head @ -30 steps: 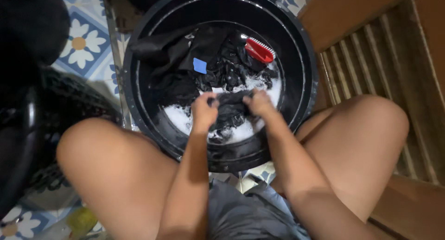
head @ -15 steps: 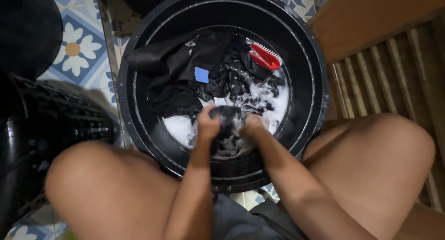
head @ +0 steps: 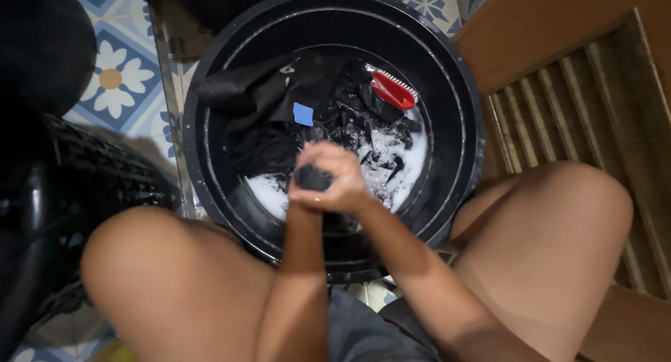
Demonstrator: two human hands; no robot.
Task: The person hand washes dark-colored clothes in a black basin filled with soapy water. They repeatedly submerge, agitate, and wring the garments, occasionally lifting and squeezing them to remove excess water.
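Observation:
A round black tub [head: 458, 75] stands on the floor between my knees. It holds soapy water and a heap of black clothes [head: 279, 103] with a small blue tag [head: 302, 114]. My left hand [head: 307, 194] and my right hand [head: 342, 173] are pressed together above the near side of the tub. Both squeeze one bunched, wet black garment [head: 312, 177]; my right hand lies over my left. A red scrubbing brush [head: 393, 89] rests on the clothes at the far right of the tub.
Blue and white flower-patterned tiles [head: 112, 75] cover the floor at the left. A black perforated basket [head: 91, 173] sits left of the tub. A brown wooden slatted surface [head: 559, 103] lies at the right.
My hands were apart, rubbing the garment low in the suds. They have come together and lifted, with the garment bunched into a ball between them.

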